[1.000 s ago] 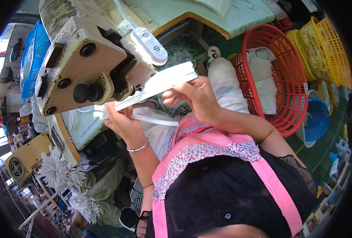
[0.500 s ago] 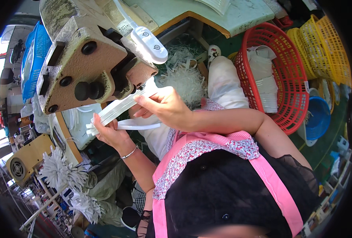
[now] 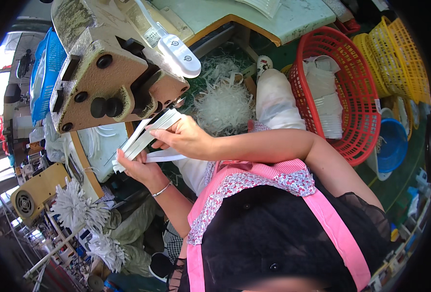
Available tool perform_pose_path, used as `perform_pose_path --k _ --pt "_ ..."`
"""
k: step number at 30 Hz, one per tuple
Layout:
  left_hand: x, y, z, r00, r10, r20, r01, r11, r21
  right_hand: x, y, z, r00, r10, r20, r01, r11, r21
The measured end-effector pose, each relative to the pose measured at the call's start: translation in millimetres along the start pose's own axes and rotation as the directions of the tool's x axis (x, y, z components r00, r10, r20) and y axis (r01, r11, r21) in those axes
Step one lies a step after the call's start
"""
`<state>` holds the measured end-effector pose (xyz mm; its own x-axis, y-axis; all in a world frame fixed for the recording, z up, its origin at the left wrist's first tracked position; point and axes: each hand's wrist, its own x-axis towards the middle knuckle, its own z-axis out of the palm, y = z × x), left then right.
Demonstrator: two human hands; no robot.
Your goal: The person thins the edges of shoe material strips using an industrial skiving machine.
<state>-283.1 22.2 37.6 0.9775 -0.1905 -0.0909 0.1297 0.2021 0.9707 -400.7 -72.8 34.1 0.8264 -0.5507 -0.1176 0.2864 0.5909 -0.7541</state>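
A bundle of flat white strips [image 3: 145, 141] slants between my hands, just below the head of a beige machine [image 3: 123, 82]. The lower ends are gripped by my left hand [image 3: 140, 168], its fingers closed round them. My right hand [image 3: 188, 138] pinches the bundle closer to its upper end, thumb on top. One strip stands apart from the others, leaving a narrow gap. A white band [image 3: 164, 158] trails from beside my left hand toward my lap. The upper end of the strips lies close to the machine's working point; whether they touch cannot be made out.
A white lamp [image 3: 179, 56] hangs at the machine's side. Below the table [image 3: 293, 22] lies a heap of white scraps [image 3: 222, 107]. To the right stand a red basket [image 3: 376, 112] with white pieces, yellow baskets [image 3: 405, 63] and a blue bucket [image 3: 390, 141]. White strip bunches [image 3: 79, 207] hang at left.
My right hand has shifted a little left and down along the strips. The strips have fanned apart, with one now separated from the others. My left hand keeps its hold.
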Motion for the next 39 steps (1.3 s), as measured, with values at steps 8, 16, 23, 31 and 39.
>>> perform_pose_path --k 8,16,23,31,39 --pt "53.8 -14.0 -77.2 0.91 -0.151 0.387 0.315 0.858 -0.406 -58.2 -24.2 -33.3 0.992 0.095 0.086 -0.11 0.974 0.198" --pt "-44.7 -14.0 25.0 0.674 -0.342 0.655 0.338 0.931 0.138 -80.1 -66.6 -115.3 0.953 -0.114 -0.28 0.187 0.95 0.25" --pt "-68.7 -8.1 71.9 0.825 -0.2 0.529 0.166 0.98 0.111 -73.2 -80.9 -117.3 0.937 -0.176 -0.303 0.266 0.92 0.287" --pt "-72.2 -2.0 81.1 0.86 -0.202 0.468 0.193 0.979 0.068 -59.2 -78.0 -112.2 0.932 -0.154 -0.329 0.196 0.976 0.099" --pt "-69.1 0.5 80.9 0.877 -0.161 0.453 0.138 0.987 0.083 -55.0 -80.9 -109.3 0.929 -0.171 -0.328 0.201 0.978 0.058"
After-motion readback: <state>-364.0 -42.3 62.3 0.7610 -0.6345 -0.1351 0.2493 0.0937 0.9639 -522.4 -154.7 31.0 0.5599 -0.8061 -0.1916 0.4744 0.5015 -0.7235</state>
